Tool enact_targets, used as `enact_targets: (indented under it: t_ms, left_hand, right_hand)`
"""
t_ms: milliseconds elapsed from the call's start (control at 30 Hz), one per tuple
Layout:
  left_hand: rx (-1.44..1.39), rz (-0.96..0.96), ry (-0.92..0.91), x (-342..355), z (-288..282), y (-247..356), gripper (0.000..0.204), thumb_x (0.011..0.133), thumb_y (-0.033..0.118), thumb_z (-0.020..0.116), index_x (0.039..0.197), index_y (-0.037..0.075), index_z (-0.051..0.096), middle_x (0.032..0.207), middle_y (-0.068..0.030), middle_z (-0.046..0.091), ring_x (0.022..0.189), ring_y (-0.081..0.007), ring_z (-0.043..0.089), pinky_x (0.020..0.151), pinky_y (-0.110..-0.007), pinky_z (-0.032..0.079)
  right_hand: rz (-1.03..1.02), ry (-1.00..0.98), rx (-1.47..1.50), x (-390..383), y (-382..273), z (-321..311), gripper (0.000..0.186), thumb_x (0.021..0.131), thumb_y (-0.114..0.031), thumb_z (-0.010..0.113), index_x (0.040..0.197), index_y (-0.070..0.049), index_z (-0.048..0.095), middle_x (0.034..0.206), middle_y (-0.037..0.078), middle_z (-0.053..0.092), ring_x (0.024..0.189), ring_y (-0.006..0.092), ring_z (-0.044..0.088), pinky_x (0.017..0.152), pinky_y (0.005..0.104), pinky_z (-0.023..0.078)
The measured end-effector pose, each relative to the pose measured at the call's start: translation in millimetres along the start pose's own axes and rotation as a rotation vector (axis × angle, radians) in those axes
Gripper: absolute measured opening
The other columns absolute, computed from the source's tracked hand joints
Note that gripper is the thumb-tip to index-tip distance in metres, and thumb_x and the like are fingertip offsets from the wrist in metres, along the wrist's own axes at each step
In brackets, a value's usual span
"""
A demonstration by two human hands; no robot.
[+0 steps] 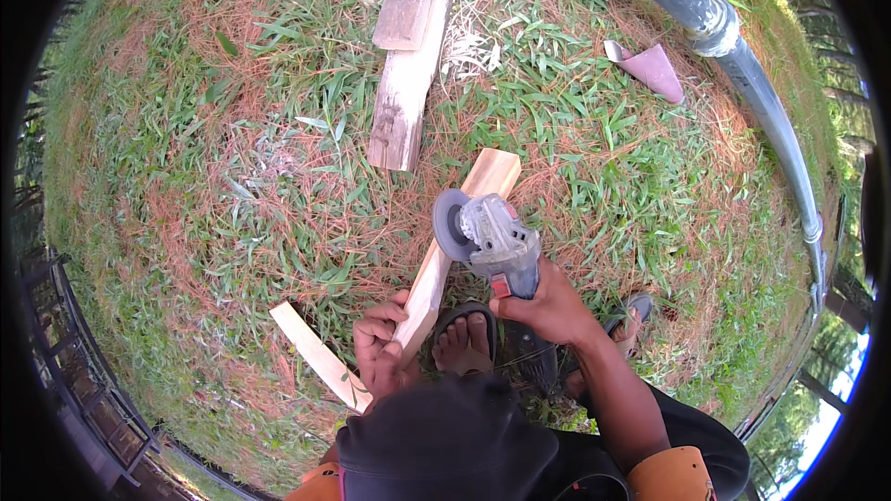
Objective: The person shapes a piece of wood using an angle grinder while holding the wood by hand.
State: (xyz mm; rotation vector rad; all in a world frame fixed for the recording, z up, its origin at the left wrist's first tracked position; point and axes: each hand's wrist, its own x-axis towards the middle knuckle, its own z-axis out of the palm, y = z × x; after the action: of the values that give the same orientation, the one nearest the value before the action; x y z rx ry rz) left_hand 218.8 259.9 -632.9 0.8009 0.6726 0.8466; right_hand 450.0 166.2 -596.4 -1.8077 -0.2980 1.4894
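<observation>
My right hand point(555, 308) is wrapped round the body of a grey angle grinder point(501, 239) with a red switch. The grinder's round disc point(449, 227) lies against or just over the side of a pale wooden plank point(425, 301); I cannot tell if they touch. My left hand point(380, 345) grips the near end of this plank, thumb and fingers on either side. The plank slants up and away to the right. Left of my left hand, a second pale wood strip point(316, 353) lies in the grass, its near end hidden.
Two weathered timbers lie ahead, a brown board point(408, 5) on top of a longer beam point(397, 121). A thick grey pipe point(761, 83) curves along the right. A curled pinkish sheet point(654, 72) rests on the grass. My sandalled foot point(464, 339) is close beside the plank.
</observation>
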Motion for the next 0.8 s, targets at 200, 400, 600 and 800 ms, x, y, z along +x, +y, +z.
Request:
enact_targets:
  t_ms: [200,400,600,800]
  left_hand:
    - [-0.084,0.205,0.058,91,43,50,0.028,0.106,0.036,0.051,0.1,0.009,0.045,0.098,-0.0108,0.058,0.132,-0.0331,0.052,0.121,-0.065,0.026]
    - [0.041,0.137,-0.622,252,132,67,0.036,0.106,0.038,0.046,0.093,0.005,0.05,0.085,-0.0088,0.055,0.077,-0.0188,0.059,0.081,-0.036,0.053]
    - [0.343,0.018,-0.994,259,201,52,0.017,0.097,0.024,0.052,0.094,0.006,0.054,0.08,-0.0022,0.053,0.075,-0.0103,0.054,0.067,-0.026,0.041]
    - [0.325,0.041,-1.143,234,223,36,0.015,0.092,0.019,0.054,0.092,0.004,0.052,0.077,-0.0016,0.05,0.072,-0.0101,0.047,0.064,-0.032,0.038]
  right_hand:
    - [-0.019,0.111,-0.101,-31,19,-23,0.049,0.075,-0.013,0.081,0.118,0.0,0.062,0.095,0.003,0.067,0.087,0.0156,0.062,0.085,0.0318,0.051]
    - [-0.225,0.348,-0.603,-57,-31,-65,0.064,0.074,-0.017,0.079,0.128,0.006,0.054,0.099,0.025,0.073,0.097,0.0389,0.074,0.085,0.043,0.057]
    - [-0.155,0.232,-0.979,-50,-89,-70,0.055,0.071,-0.018,0.078,0.113,0.007,0.052,0.086,0.032,0.068,0.084,0.0496,0.069,0.078,0.053,0.056]
    - [-0.114,0.158,-0.939,-25,-89,-90,0.054,0.072,-0.019,0.077,0.114,0.009,0.054,0.089,0.034,0.068,0.09,0.0491,0.069,0.084,0.0524,0.055]
